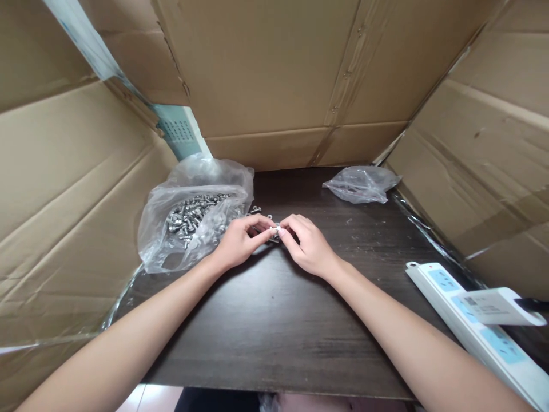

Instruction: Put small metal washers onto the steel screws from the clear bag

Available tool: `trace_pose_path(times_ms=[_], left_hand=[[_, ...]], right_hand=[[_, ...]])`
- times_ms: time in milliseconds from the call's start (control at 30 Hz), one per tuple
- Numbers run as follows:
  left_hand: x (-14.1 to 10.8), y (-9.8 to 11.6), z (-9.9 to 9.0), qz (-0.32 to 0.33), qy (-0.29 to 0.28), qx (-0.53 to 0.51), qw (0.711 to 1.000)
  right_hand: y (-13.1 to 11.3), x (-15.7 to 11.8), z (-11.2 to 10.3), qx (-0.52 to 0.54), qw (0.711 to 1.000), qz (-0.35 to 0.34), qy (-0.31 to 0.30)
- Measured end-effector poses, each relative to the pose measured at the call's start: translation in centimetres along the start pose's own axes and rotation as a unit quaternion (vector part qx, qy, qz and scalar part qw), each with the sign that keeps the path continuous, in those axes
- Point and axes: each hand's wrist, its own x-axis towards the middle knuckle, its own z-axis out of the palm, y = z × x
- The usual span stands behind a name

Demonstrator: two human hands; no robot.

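My left hand (241, 239) and my right hand (309, 243) meet above the middle of the table, both closed in a pinch. Between their fingertips is a small shiny metal bolt (275, 229), partly covered by the fingers; whether a nut sits on it cannot be made out. Just behind the fingers lie loose bolts (256, 209) and what looks like a nut (270, 217). Left of my left hand, an open clear plastic bag (156, 229) holds a heap of metal bolts (191, 216).
A second clear plastic bag (360, 184) lies at the back right of the dark wooden table (274, 337). A white power strip (467, 326) with a label tag (489, 306) runs along the right edge. Cardboard walls (274, 68) enclose the back and both sides.
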Motion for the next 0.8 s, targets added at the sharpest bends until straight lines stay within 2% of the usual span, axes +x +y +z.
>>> trace_pose_path(times_ms=[800], left_hand=[[0.0,-0.09,0.13,0.001,0.005,0.019,1.0]], right_hand=[[-0.2,-0.07,0.08,-0.026,0.999,-0.01,0.037]])
